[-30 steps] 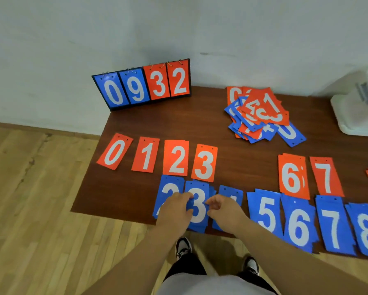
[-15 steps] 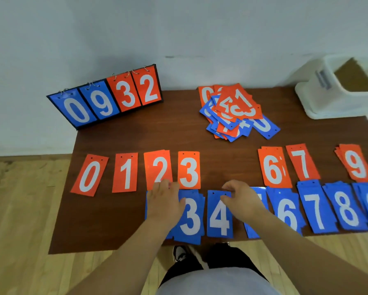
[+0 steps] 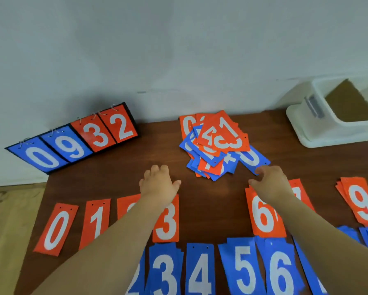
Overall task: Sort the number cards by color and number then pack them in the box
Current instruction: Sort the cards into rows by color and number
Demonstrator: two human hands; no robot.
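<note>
Left grip (image 3: 159,184): empty, palm down, fingers loosely bent, thumb out, over the bare brown surface (image 3: 210,201).

Right grip (image 3: 270,184): empty, fingers relaxed, tips at the near corner of the loose pile (image 3: 213,145). Contact unclear.

The pile is mixed orange and blue number cards, at 12 o'clock from the grips.

Orange row (image 3: 56,228): runs 9 to 3 o'clock under the forearms. 0, 1, 3, 6, 9 readable.

Blue row (image 3: 200,271): at 6 o'clock. 3, 4, 5, 6 readable.

White box (image 3: 306,128): at 2 o'clock, top open.

Flip scoreboard (image 3: 72,141): at 10 o'clock against the wall, reads 0 9 3 2.
</note>
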